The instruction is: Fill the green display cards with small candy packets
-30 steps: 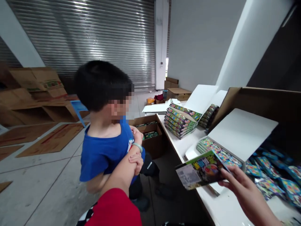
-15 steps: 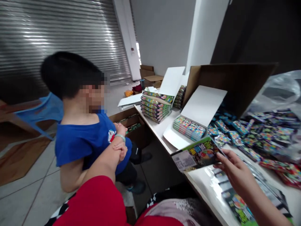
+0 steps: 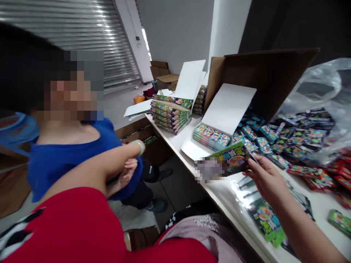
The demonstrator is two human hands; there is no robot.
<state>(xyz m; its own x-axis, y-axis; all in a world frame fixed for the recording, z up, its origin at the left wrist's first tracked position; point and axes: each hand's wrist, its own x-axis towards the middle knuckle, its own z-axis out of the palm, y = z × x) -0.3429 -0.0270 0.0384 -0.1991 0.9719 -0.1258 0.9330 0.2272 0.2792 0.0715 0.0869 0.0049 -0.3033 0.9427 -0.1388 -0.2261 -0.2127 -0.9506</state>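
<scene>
Big metal roll door (image 3: 82, 36) fills the back of the room, and a long white table (image 3: 227, 199) runs away from us. Our right hand (image 3: 264, 180) is up over the table. Our fingers (image 3: 253, 164) are pressed together on the edge of a green pack (image 3: 233, 160), so the pack is held up in the air. It has a round picture and big letters, but they are too small and bent for us to read, and one corner is a blurry patch. Near it sits an open white box (image 3: 227, 106) with bright packs inside and its lid standing up. Farther along is a tall stack of packs (image 3: 170, 117). A big heap of shiny little packs (image 3: 296, 140) lies by a clear plastic bag (image 3: 312, 87). Flat green packs (image 3: 263, 219) lie under our hand. Our left arm (image 3: 82, 171) in a red sleeve (image 3: 55, 223) reaches across a person in a blue shirt (image 3: 63, 164). It wears a pale green bangle (image 3: 139, 147). Our left hand (image 3: 143, 143) is mostly hidden, so we cannot tell if it is gripping. That person's hand (image 3: 126, 173) holds our arm from below.
</scene>
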